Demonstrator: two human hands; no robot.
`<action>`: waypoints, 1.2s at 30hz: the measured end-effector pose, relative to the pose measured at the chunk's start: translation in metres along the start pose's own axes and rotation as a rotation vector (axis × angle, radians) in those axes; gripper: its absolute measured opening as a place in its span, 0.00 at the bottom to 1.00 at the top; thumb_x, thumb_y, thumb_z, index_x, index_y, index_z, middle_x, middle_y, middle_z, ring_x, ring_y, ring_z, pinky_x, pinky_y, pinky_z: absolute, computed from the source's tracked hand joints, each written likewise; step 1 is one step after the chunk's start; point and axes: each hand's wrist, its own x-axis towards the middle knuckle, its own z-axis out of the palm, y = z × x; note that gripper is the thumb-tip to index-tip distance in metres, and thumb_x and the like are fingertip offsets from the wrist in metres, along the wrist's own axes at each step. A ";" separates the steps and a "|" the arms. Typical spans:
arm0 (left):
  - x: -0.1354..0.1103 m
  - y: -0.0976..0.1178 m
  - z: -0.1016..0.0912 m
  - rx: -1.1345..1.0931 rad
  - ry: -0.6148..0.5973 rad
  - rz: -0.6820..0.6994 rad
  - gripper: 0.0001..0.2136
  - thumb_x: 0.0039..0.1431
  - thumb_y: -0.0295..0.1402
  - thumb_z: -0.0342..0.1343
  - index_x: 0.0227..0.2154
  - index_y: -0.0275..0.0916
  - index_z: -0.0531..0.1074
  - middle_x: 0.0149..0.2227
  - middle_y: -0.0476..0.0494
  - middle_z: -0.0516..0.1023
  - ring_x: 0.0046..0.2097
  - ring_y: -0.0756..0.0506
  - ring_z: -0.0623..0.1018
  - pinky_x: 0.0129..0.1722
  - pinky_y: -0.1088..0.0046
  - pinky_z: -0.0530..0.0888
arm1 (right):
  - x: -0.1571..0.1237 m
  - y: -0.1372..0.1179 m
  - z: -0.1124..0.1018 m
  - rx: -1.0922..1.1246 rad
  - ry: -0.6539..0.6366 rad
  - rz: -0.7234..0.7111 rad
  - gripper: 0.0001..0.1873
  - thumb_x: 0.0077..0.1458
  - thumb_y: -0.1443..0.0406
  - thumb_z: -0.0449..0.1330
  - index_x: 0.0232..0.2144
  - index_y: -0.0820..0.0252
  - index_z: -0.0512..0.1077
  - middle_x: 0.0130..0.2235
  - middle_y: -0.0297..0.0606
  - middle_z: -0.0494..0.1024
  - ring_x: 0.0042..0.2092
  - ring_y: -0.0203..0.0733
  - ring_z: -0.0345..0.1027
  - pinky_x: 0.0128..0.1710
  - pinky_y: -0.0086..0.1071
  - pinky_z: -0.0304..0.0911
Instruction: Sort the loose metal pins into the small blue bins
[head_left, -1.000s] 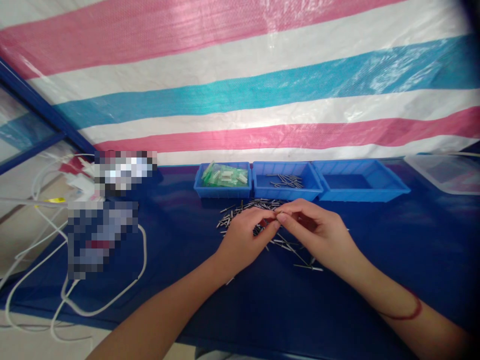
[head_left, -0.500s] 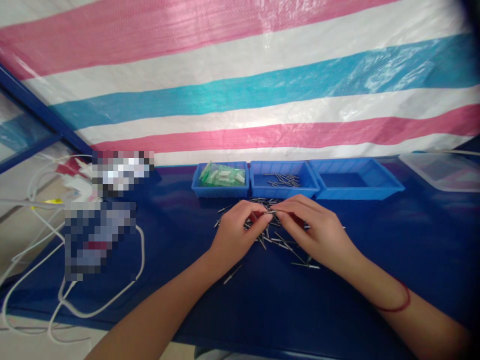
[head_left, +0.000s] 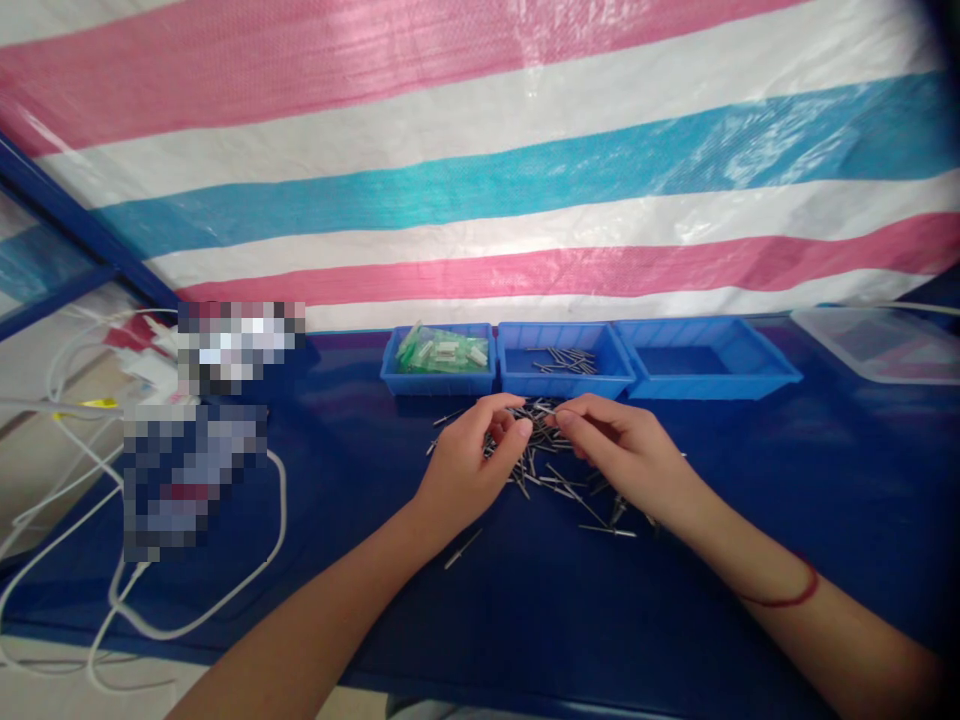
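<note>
A heap of pop rivets (head_left: 534,462), thin metal pins with thicker sleeves, lies on the dark blue table (head_left: 495,620). Over the heap's left side is my left hand (head_left: 484,445), its thumb and forefinger apart and nothing visible between them. My right hand (head_left: 626,440) hovers at the heap's right side, thumb and forefinger pinched together on what looks like a rivet, mostly hidden by the fingertips. Several stray rivets lie near my wrists, one loose rivet (head_left: 463,550) beside my left forearm.
Behind the heap stand three blue bins: a left bin (head_left: 439,384) with green-and-white packets (head_left: 442,350), a middle bin (head_left: 517,375) with several rivets, and a right bin (head_left: 712,385). A clear plastic lid (head_left: 862,345) lies far right. White cables (head_left: 281,510) loop at the left.
My left thumb and forefinger have parted, and the two hands have drawn slightly away from each other. Earlier their fingertips met around a rivet above the heap.
</note>
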 end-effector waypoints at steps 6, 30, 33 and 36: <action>0.001 -0.002 0.000 0.039 -0.017 0.062 0.11 0.63 0.34 0.50 0.46 0.38 0.69 0.34 0.48 0.76 0.34 0.50 0.74 0.36 0.75 0.70 | 0.009 0.003 -0.005 0.272 0.097 0.231 0.15 0.53 0.53 0.59 0.27 0.60 0.72 0.20 0.30 0.65 0.22 0.31 0.55 0.20 0.28 0.50; -0.005 0.007 0.017 0.647 -0.296 0.198 0.08 0.64 0.35 0.51 0.34 0.44 0.75 0.49 0.50 0.73 0.51 0.40 0.66 0.43 0.60 0.60 | 0.009 -0.001 -0.005 0.453 0.116 0.314 0.12 0.51 0.60 0.60 0.36 0.61 0.72 0.23 0.30 0.67 0.21 0.28 0.53 0.18 0.25 0.45; -0.006 0.006 0.018 0.618 -0.186 0.198 0.07 0.63 0.33 0.51 0.34 0.42 0.73 0.51 0.45 0.71 0.52 0.40 0.65 0.45 0.60 0.61 | 0.009 0.002 -0.005 0.356 0.091 0.310 0.11 0.52 0.60 0.58 0.35 0.61 0.72 0.23 0.30 0.67 0.22 0.30 0.55 0.19 0.26 0.48; -0.004 0.006 0.015 0.504 -0.059 0.146 0.07 0.65 0.33 0.49 0.36 0.40 0.72 0.47 0.43 0.72 0.49 0.42 0.68 0.45 0.63 0.63 | 0.006 0.006 -0.004 0.202 -0.010 0.174 0.08 0.54 0.62 0.56 0.35 0.60 0.72 0.27 0.33 0.71 0.27 0.33 0.62 0.25 0.28 0.56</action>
